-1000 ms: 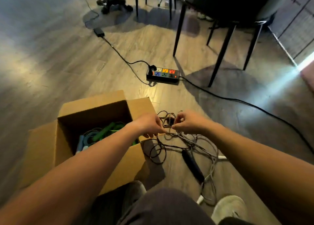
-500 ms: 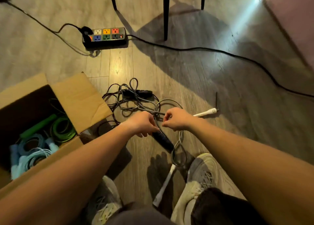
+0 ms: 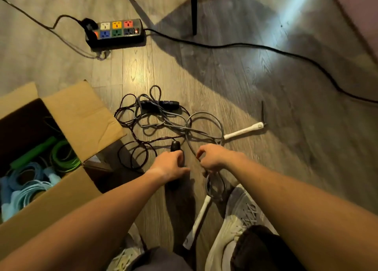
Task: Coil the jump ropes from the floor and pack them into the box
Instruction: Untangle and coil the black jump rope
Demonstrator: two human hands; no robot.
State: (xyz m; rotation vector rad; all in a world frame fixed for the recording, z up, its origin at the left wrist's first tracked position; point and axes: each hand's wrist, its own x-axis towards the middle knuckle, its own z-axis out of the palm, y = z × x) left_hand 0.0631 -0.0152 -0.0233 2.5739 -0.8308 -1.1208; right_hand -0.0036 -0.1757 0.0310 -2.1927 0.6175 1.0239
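Two jump ropes [image 3: 163, 125] are lying tangled together on the floor [image 3: 266, 168], just beside the open box [image 3: 81, 115]. One is a dark rope [image 3: 131, 148] with black handles and the other is a grey rope [image 3: 204, 117] with white ones. Both cords are judged to be light and limp, with no stiffness of their own, so loops will probably slide apart if they are not pinched. The smooth coating is perhaps a little slippery. The handles are the only rigid parts and seem the best places for a hold, since a coil can be started from there. Because the two cords cross each other many times, a hard pull is likely to tighten the tangle.

The left hand [image 3: 169, 165] is closed around one black handle [image 3: 175, 146], whose upper end is seen above the knuckles. The right hand [image 3: 214, 158] is kept a little apart from it and does not touch it. Its fingers are curled around the grey rope, and a small loop hangs below it, near a white handle [image 3: 199, 219]. Inside the box, a green rope [image 3: 63, 156] and a blue rope [image 3: 28, 189] are already coiled.
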